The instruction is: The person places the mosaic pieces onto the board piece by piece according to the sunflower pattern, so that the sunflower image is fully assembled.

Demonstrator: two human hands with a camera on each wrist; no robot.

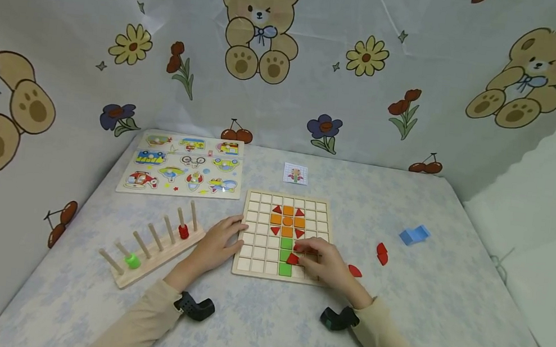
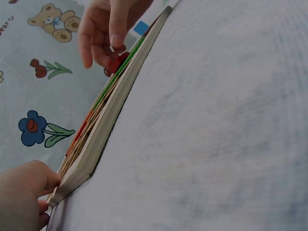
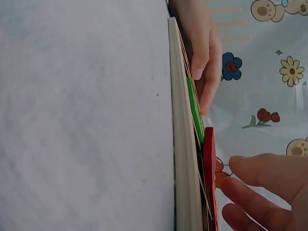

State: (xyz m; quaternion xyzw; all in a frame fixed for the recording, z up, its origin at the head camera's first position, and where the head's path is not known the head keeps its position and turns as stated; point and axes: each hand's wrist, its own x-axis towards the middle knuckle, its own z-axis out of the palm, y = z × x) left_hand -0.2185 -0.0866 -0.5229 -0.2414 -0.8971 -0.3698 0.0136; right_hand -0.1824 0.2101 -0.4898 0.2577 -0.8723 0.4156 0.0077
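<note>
A square wooden grid board (image 1: pixel 254 250) bears orange squares, red triangles and a column of green squares (image 1: pixel 287 243). My left hand (image 1: pixel 219 241) rests at the board's left edge, with fingertips touching its rim. Over the lower middle of the board is my right hand (image 1: pixel 321 263), its fingers bent loosely. Just under its thumb, a red piece (image 1: pixel 293 259) lies beside the green column; another bit of red shows by the index fingertip. In the right wrist view, the right fingers (image 3: pixel 255 166) stand spread, a small gap from the red piece (image 3: pixel 209 163).
Loose red pieces (image 1: pixel 382 253) and a blue piece (image 1: pixel 414 235) lie to the right. A small pattern card (image 1: pixel 295 173) is behind the board. On the left are a peg stand (image 1: pixel 157 257) with green and red beads and a vehicle puzzle (image 1: pixel 182 166).
</note>
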